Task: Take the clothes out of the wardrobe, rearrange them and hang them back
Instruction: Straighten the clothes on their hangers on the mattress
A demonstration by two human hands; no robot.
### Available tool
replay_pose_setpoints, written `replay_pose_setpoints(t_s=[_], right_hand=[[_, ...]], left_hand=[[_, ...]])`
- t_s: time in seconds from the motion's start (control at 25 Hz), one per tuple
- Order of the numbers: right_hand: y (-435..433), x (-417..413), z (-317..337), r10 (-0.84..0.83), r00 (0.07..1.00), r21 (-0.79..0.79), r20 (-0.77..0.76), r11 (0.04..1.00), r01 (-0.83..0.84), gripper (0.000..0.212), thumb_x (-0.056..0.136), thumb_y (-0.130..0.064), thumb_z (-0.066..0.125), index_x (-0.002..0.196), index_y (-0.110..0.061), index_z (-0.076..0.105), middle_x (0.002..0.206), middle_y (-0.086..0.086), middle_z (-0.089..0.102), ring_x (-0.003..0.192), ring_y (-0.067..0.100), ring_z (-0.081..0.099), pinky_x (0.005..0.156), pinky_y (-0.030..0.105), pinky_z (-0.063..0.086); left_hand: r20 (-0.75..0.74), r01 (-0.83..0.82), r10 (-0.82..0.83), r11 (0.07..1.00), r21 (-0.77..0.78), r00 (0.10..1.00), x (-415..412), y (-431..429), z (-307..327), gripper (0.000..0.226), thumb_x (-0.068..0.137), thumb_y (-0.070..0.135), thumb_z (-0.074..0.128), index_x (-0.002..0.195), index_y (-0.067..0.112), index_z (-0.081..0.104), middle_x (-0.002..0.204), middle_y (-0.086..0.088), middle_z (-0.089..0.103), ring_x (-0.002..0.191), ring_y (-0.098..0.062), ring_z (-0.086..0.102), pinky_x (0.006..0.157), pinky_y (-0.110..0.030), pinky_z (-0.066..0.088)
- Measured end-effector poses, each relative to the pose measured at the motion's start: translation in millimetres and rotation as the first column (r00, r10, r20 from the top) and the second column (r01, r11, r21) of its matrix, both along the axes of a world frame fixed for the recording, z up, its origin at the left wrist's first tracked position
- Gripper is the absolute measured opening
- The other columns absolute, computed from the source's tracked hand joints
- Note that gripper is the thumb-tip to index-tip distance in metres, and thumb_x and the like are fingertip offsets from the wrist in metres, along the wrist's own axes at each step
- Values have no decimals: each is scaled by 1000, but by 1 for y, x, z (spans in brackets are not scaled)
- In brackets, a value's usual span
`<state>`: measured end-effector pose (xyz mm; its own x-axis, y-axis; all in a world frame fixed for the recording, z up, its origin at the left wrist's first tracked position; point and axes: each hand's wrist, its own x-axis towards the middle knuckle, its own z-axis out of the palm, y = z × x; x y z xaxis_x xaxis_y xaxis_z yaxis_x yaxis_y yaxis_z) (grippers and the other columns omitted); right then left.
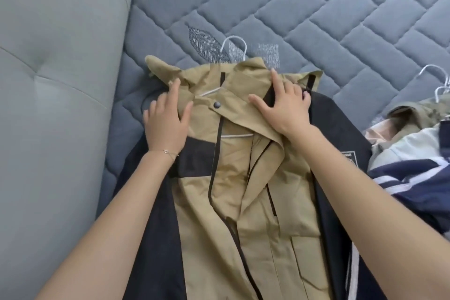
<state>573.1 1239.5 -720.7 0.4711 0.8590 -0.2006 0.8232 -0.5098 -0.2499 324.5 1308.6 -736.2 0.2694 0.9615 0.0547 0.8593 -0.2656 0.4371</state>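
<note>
A tan jacket with dark panels (243,202) lies front up on the quilted mattress (304,7), on a white hanger (233,48) whose hook sticks out past the collar. My left hand (165,122) lies flat on the jacket's left shoulder with fingers straight. Spread over the right side of the collar, my right hand (282,107) presses the fabric down. The jacket's zip is open at the top, and the hanger's bar shows inside.
A grey padded headboard (56,80) runs along the left. At the right lie other clothes: a navy garment with white stripes (409,182) and a camouflage garment (414,112), with white hanger hooks (438,80) above them.
</note>
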Motion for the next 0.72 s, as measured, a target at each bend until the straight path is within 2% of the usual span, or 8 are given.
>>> replay_pose_setpoints(t_s=[0.12, 0.2, 0.28, 0.36, 0.44, 0.52, 0.64, 0.72], right_hand=[[-4, 1, 2, 1, 998, 86, 67, 996, -7, 72, 87, -73, 40, 141, -25, 41, 139, 6, 48, 129, 30, 40, 109, 46, 25], [-9, 0, 15, 15, 1000, 142, 18, 990, -17, 58, 91, -65, 44, 130, -23, 51, 129, 5, 55, 121, 31, 45, 103, 44, 31], [-19, -2, 38, 16, 996, 196, -84, 981, 1, 47, 93, -59, 45, 118, -21, 59, 116, 5, 63, 111, 31, 52, 96, 44, 40], [-33, -9, 67, 14, 974, 252, -225, 967, 44, 40, 94, -53, 48, 101, -17, 63, 98, 4, 67, 96, 29, 58, 86, 48, 46], [-50, -18, 101, 19, 954, 281, -301, 957, 69, 37, 93, -51, 52, 89, -15, 63, 85, 3, 66, 86, 26, 59, 80, 50, 47], [-68, -29, 139, 20, 942, 293, -336, 952, 84, 35, 92, -50, 55, 84, -18, 65, 83, 0, 67, 85, 24, 60, 80, 50, 47], [-90, -47, 191, -5, 902, 303, -432, 941, 150, 29, 90, -50, 58, 89, -24, 70, 89, -7, 70, 90, 18, 62, 84, 49, 47], [-106, -58, 229, -12, 854, 289, -519, 939, 189, 21, 89, -49, 60, 82, -32, 69, 82, -15, 68, 84, 7, 61, 77, 37, 47]], left_hand=[[78, -43, 44, 999, -8, 996, -5, 0, 6, 49, 96, 43, 50, 142, 26, 45, 112, -14, 59, 107, -35, 53, 91, -46, 41], [129, -99, 95, 995, 23, 987, -9, -6, 22, 42, 92, 46, 55, 130, 29, 58, 95, -8, 60, 94, -31, 57, 82, -42, 45], [164, -132, 122, 990, 52, 979, -14, -18, 46, 37, 89, 50, 58, 120, 31, 66, 92, -3, 62, 91, -26, 59, 77, -38, 46], [171, -101, 88, 993, 67, 981, -23, -34, 75, 35, 87, 52, 60, 113, 30, 69, 100, 1, 67, 95, -22, 61, 75, -33, 46], [161, -56, 46, 997, 56, 986, -35, -51, 108, 33, 87, 52, 61, 108, 28, 70, 103, 2, 68, 96, -21, 61, 71, -28, 42], [153, -52, 46, 998, 32, 987, -49, -70, 146, 30, 86, 51, 61, 102, 26, 70, 98, 1, 66, 90, -24, 61, 65, -28, 41], [129, -78, 69, 995, 62, 989, -64, -95, 207, 30, 86, 53, 61, 91, 24, 68, 86, 1, 65, 77, -25, 61, 57, -30, 42], [104, -96, 85, 990, 105, 991, -73, -116, 255, 30, 85, 53, 62, 85, 23, 67, 80, 2, 64, 69, -22, 58, 53, -25, 32]])
